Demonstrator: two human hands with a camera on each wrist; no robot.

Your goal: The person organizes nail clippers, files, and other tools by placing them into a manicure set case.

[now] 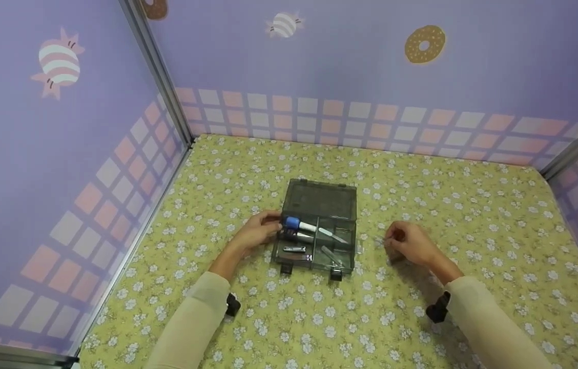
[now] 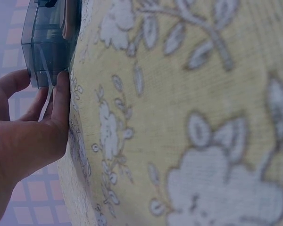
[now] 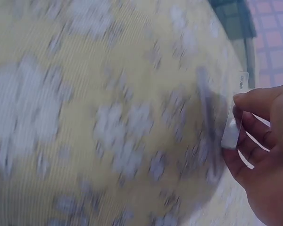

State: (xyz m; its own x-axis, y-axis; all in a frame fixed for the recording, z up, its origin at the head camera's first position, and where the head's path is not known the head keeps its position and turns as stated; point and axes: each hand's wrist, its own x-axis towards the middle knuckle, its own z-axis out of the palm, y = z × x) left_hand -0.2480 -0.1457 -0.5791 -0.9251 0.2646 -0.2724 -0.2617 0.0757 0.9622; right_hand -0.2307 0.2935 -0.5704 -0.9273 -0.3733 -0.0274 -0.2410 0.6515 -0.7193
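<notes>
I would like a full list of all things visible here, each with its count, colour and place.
Box: one, smoky clear, lid open, at the table's middle.
Tools in box: several; a blue-capped white one, a silver clipper, others unclear.
Small clear piece: one, pinched in the right hand.
Tablecloth: one, yellow, white flowers.
Walls: purple, sweets and doughnut pattern.
Left hand: touches the box's left side.
Right hand: right of the box.

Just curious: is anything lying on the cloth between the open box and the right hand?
In the head view, only bare flowered cloth shows between the box and the right hand.
</notes>
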